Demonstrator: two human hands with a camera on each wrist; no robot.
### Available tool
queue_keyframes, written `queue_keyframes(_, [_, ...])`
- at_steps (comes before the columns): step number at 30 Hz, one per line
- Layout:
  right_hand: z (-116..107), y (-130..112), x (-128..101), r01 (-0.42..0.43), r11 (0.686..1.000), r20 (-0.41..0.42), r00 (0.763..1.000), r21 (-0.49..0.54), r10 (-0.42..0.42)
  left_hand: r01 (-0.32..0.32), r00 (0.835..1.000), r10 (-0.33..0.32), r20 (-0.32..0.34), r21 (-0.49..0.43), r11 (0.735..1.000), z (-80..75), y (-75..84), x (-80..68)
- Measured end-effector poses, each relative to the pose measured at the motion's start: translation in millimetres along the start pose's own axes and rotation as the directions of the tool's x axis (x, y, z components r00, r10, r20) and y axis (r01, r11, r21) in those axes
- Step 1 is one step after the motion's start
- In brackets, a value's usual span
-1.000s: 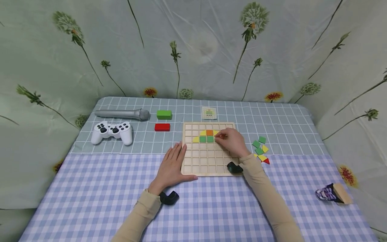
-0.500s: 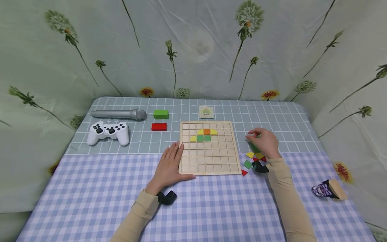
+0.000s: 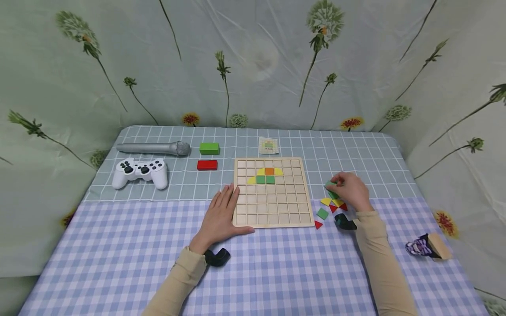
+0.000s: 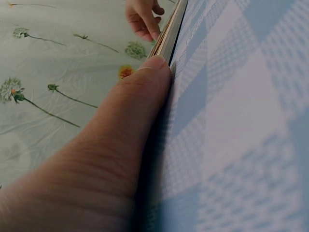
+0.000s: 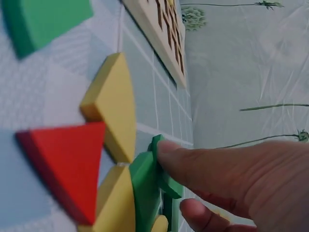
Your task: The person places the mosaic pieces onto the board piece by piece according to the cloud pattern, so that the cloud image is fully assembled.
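A square wooden grid board (image 3: 272, 204) lies on the tablecloth, with two green squares (image 3: 265, 179), an orange square (image 3: 269, 171) and several yellow curved tiles (image 3: 251, 180) in its upper cells. My left hand (image 3: 219, 219) rests flat against the board's left side, thumb stretched along the near edge. To the right of the board, my right hand (image 3: 352, 191) pinches a tilted green tile (image 5: 170, 186) above other loose tiles. Around it lie a red triangle (image 5: 72, 166), a yellow curved tile (image 5: 111, 108) and another green tile (image 3: 322, 213). My right fingertips partly cover the pinched tile.
A small pattern card (image 3: 268, 145) lies behind the board. At the back left are a silver microphone (image 3: 154, 148), a white game controller (image 3: 140, 172), a green block (image 3: 209, 149) and a red block (image 3: 207, 165). A small purple-printed object (image 3: 428, 246) lies far right.
My right hand has left the board, where a yellow tile now shows beside the orange square. It has moved right to the loose tiles and taken hold of a green one. My left hand stays.
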State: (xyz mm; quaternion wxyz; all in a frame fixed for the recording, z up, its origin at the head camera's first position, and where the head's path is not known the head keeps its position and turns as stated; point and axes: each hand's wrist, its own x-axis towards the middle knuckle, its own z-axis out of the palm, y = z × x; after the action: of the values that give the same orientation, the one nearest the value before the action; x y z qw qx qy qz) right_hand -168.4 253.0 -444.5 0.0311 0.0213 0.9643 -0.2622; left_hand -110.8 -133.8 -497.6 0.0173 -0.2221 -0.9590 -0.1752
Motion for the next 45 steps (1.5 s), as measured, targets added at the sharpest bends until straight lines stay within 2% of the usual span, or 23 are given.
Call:
queue_keyframes(5, [2, 0, 1, 0.031, 0.999, 0.003, 1.0, 0.014, -0.031, 0.004, 1.0, -0.004, 0.01, -0.01, 1.0, -0.8, 0.4, 0.4])
queue_keyframes(9, [6, 1, 0, 0.041, 0.998, -0.036, 0.999, 0.058, -0.039, 0.009, 1.0, -0.009, 0.016, -0.008, 1.0, -0.6, 0.3, 0.1])
queue_keyframes(15, [13, -5, 1, 0.099, 0.984, -0.091, 0.992, 0.147, -0.086, 0.01, 1.0, -0.01, 0.011, -0.009, 1.0, -0.1, 0.1, -0.7])
queue_keyframes(22, [25, -35, 11, 0.172, 0.946, -0.04, 0.985, 0.274, -0.167, 0.009, 1.0, -0.009, 0.006, -0.01, 1.0, 0.1, -0.9, -1.4])
queue_keyframes(27, [36, -60, 16, 0.223, 0.927, 0.006, 0.972, 0.302, -0.235, 0.004, 1.0, -0.004, 0.004, -0.009, 1.0, 0.5, -0.4, -1.4])
queue_keyframes(31, [44, -76, 19, 0.252, 0.919, 0.017, 0.963, 0.302, -0.27, -0.001, 1.0, 0.001, 0.004, -0.009, 1.0, 1.3, 0.0, -1.1])
queue_keyframes(37, [54, -91, 20, 0.274, 0.931, 0.018, 0.958, 0.242, -0.287, -0.007, 1.0, 0.007, -0.005, -0.01, 1.0, 1.0, 0.5, -1.0])
queue_keyframes(45, [64, -97, 23, 0.326, 0.942, -0.054, 0.945, 0.081, -0.322, 0.004, 1.0, -0.004, 0.002, -0.008, 1.0, 0.7, 1.1, -0.7])
